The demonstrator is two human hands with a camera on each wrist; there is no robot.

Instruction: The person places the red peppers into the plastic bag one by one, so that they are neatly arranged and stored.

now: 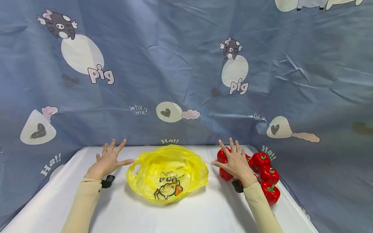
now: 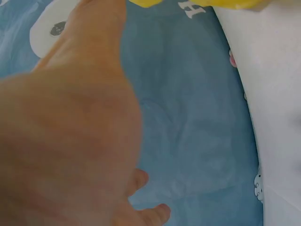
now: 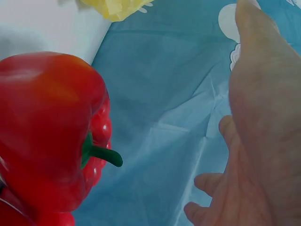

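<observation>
A yellow plastic bag (image 1: 172, 171) with a printed cartoon figure lies at the middle of the white table, its mouth spread wide. To its left my left hand (image 1: 106, 161) is held with fingers straight and spread, the thumb tip close to the bag's edge. My right hand (image 1: 236, 163), also spread flat, hovers on the other side over several red bell peppers (image 1: 269, 174). Neither hand holds anything. In the right wrist view a large red pepper (image 3: 42, 132) with a green stem shows beside the right hand (image 3: 254, 155); the hand hides some peppers in the head view.
The white table (image 1: 122, 216) ends at a blue cloth (image 1: 186, 81) printed with pigs, which hangs behind it and along both sides. Peppers sit close to the table's right edge. A dark wrist strap (image 1: 108, 181) is on the left wrist.
</observation>
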